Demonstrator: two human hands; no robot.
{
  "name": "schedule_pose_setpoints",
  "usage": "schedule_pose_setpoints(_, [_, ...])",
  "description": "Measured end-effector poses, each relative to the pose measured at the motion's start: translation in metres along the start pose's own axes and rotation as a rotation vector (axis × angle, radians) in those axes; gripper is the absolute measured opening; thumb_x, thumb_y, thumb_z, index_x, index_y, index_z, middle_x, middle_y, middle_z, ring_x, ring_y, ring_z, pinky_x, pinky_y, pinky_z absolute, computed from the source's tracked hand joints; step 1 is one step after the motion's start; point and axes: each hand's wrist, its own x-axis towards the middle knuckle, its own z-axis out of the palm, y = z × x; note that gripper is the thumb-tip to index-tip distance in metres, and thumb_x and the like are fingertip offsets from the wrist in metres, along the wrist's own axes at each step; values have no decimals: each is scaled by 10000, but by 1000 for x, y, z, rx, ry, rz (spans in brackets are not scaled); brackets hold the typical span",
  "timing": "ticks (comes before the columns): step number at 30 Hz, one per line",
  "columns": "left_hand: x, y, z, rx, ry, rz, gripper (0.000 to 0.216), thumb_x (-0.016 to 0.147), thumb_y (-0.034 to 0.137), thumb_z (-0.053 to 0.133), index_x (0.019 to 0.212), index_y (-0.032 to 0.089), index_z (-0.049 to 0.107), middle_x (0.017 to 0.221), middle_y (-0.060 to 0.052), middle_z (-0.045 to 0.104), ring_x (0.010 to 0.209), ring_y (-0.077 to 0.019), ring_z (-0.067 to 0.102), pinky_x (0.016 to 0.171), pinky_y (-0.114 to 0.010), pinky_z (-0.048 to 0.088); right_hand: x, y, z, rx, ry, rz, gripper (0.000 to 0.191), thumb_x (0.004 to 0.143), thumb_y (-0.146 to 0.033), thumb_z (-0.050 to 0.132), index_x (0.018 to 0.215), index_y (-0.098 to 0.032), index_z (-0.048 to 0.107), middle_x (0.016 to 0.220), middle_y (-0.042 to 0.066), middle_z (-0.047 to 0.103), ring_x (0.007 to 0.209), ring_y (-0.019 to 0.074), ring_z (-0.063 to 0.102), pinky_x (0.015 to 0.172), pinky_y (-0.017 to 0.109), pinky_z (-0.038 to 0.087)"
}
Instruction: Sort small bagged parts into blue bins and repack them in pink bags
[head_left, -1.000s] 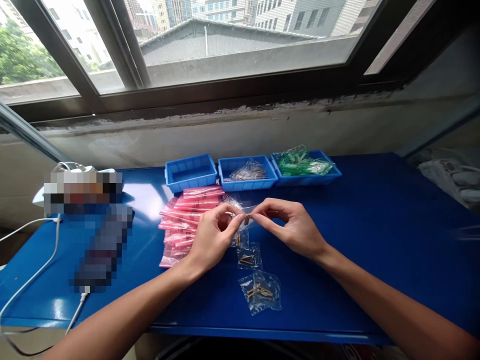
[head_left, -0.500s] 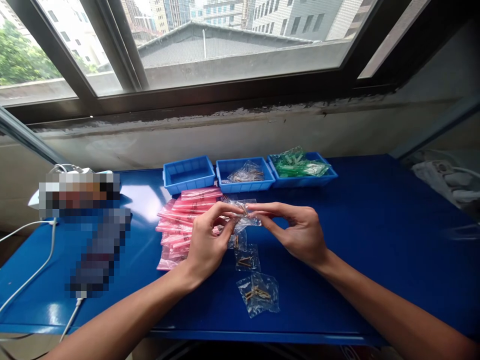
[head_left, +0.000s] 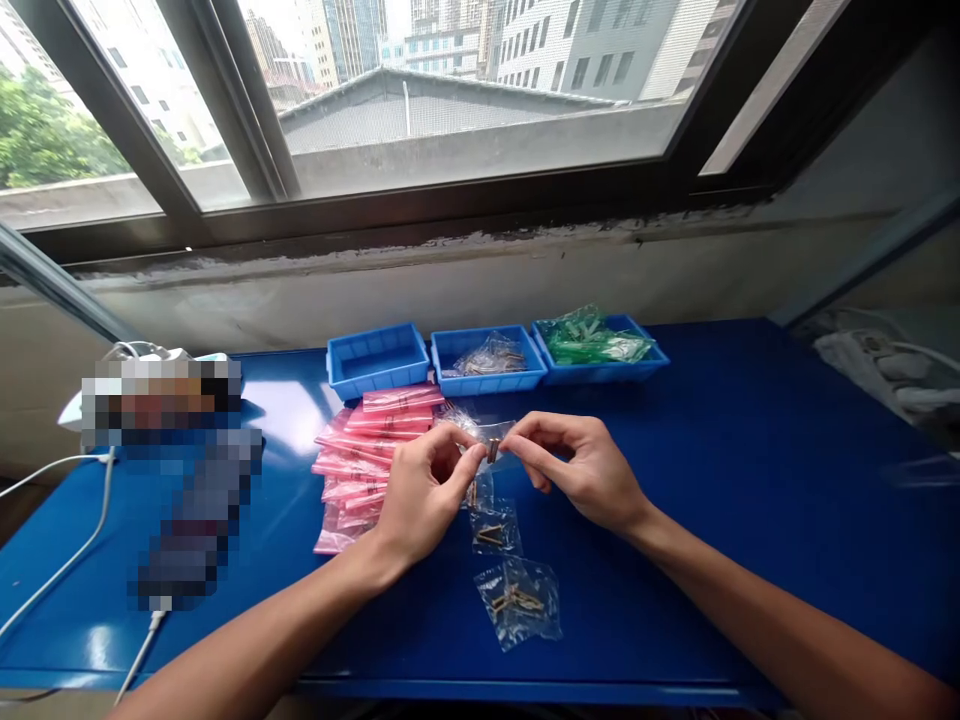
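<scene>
Above the table, a small clear plastic bag (head_left: 493, 452) with thin brass-coloured pieces in it is stretched between my hands. My left hand (head_left: 420, 490) pinches its left side with thumb and forefinger. On the right side, my right hand (head_left: 586, 465) pinches it the same way. Below my hands lie similar bags: one partly covered bag (head_left: 481, 491), a bag with two brass-coloured pieces (head_left: 495, 530), and a fuller bag or overlapping bags (head_left: 517, 603). Pink plastic bags (head_left: 356, 465) lie in an overlapping pile beside my left hand, which hides part of them.
Behind stand an apparently bare blue bin (head_left: 377, 375), a blue bin with clear bags (head_left: 461, 383) and a blue bin with green bags (head_left: 600, 375). At left lie a blurred dark object (head_left: 202, 520) and white cables (head_left: 105, 510). A window ledge runs behind the table (head_left: 750, 480).
Both hands still grip the small bag, its brass-coloured pieces now more upright between the fingertips. My right fingers have curled more. The whole view has shifted slightly.
</scene>
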Motion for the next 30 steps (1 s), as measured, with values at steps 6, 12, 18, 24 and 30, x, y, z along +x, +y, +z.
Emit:
schedule_pose_setpoints(6, [1,-1,-1,-15,-2,-20,279,955,406,667,822,161,656,532,58,504,439,-86,443,444,-206,337,1,3,1,57,9,58,268,934,-394,736,820,-157,789,499,-17,611,425,104,545,439,213,453])
schedule_pose_setpoints(12, [1,-1,-1,-50,35,32,128,965,273,652,1003,164,710,935,-62,757,719,-161,718,597,-239,537,-1,6,2,-61,58,-112,175,931,-285,738,1027,-205,860,828,68,839,603,195,766,513,268,600])
schedule_pose_setpoints(18, [2,-2,-2,-49,80,100,120,951,236,645,1027,175,715,1029,-83,774,867,-192,742,682,-256,567,-1,5,2,-211,95,-321,218,928,-194,712,1084,-249,855,1082,66,844,955,276,823,769,366,690])
schedule_pose_setpoints(24, [1,0,-1,-49,-27,-54,274,955,419,681,848,170,648,539,39,583,465,-115,556,488,-211,407,2,1,-2,-194,-50,-182,232,947,-303,704,770,-193,805,704,42,786,561,171,687,523,264,539])
schedule_pose_setpoints(30, [2,-4,0,-168,4,-46,259,1015,436,581,1087,188,579,642,52,580,477,-97,512,478,-196,414,14,16,-5,221,104,104,311,919,-486,759,891,-183,826,672,32,740,535,144,651,508,251,532])
